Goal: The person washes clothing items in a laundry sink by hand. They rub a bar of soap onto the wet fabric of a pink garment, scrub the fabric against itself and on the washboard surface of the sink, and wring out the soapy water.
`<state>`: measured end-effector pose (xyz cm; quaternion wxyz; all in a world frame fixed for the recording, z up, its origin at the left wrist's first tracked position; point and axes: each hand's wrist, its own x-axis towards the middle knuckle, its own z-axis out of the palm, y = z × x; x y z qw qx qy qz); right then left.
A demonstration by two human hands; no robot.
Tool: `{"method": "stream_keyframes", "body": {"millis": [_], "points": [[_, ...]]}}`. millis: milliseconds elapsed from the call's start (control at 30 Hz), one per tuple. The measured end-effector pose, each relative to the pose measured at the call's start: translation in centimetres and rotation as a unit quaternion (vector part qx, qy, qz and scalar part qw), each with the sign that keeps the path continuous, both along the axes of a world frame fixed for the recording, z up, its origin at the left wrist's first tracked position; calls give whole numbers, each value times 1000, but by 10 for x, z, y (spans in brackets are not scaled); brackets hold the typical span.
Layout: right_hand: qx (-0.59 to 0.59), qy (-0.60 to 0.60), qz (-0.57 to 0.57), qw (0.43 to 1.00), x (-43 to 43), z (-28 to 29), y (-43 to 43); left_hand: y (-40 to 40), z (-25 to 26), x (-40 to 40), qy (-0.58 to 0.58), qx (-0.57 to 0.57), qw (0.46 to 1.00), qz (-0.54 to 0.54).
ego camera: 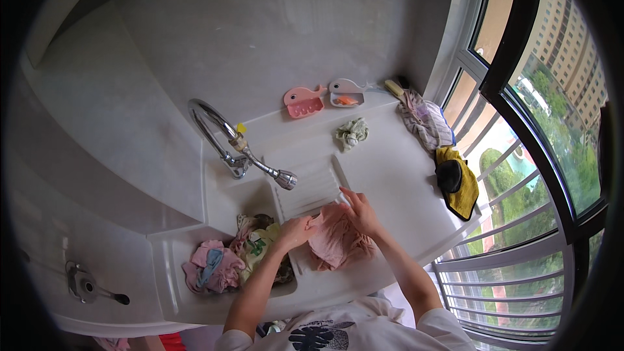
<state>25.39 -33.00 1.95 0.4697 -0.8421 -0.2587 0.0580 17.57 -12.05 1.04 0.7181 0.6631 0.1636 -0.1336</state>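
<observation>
A wet pink cloth garment [339, 241] lies crumpled over the lower part of the ribbed washboard [304, 187] moulded into the white sink top. My left hand [296, 232] pinches its upper left edge. At its upper right, my right hand [361, 212] rests with bent fingers around a small white object [344, 199], which looks like a bar of soap and is mostly covered. Left of the board, the sink basin [251, 201] holds a pink garment with a blue patch [214, 265] and a yellow printed garment [258, 248]. My left forearm partly hides this pile.
A chrome faucet [234, 139] arches over the basin, its spray head [286, 179] above the washboard. Two whale-shaped soap holders, pink [303, 103] and white [347, 93], stand by the wall. A greenish cloth [352, 134], striped cloth [426, 122], brush [394, 88] and yellow cloth [460, 185] lie around.
</observation>
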Motion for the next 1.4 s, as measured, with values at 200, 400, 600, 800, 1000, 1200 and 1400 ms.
{"method": "stream_keyframes", "body": {"millis": [200, 400, 600, 800, 1000, 1200, 1400], "points": [[5, 65, -33, 997, -9, 17, -6, 43, 7, 76, -82, -117, 989, 36], [-11, 62, 17, 998, -25, 9, -9, 37, 2, 62, -162, 54, 985, 3], [-29, -21, 2, 999, -25, -6, 6, 44, 47, 34, -264, 0, 953, 149], [-122, -149, 17, 981, -33, -19, 9, 52, 68, 9, -262, -54, 948, 171], [-158, -193, 22, 968, -45, -13, -4, 91, 41, -80, -323, -54, 856, 400], [-57, -46, -22, 997, -21, -7, 11, 34, -4, -65, -73, 40, 962, 260], [-54, -28, -33, 998, 30, 19, 54, -22, -25, -36, -102, 270, 957, 36]]}}
